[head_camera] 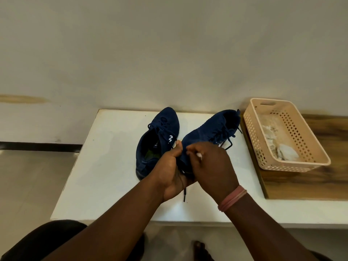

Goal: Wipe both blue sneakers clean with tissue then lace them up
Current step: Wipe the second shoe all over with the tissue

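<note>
**Both hands on the right-hand sneaker, its mate standing beside**

Two dark blue sneakers with a soft, suede-like knit upper sit on a smooth white tabletop (105, 166). The left sneaker (158, 136) stands flat on the surface, its rounded toe pointing away, its dark opening toward the person and thin blue laces lying loosely across the tongue; a small white mark shows on its side. The right sneaker (209, 132) lies just beside it, held at its near end and angled toward the far right, with its laces trailing over the tabletop.

The left hand (171, 172) cups the near end of the right sneaker from below, fingers curled round the fabric and thumb raised against it. The right hand (211, 166) comes over the top, fingertips pinched on the same end; a sliver of something white shows between the fingers, too small to identify. One thin lace end (185, 194) hangs below the hands.

On a wood-grained board (301, 181) to the right rests a peach plastic basket (250, 125), rectangular with perforated walls, holding crumpled white tissue (286, 153).
</note>
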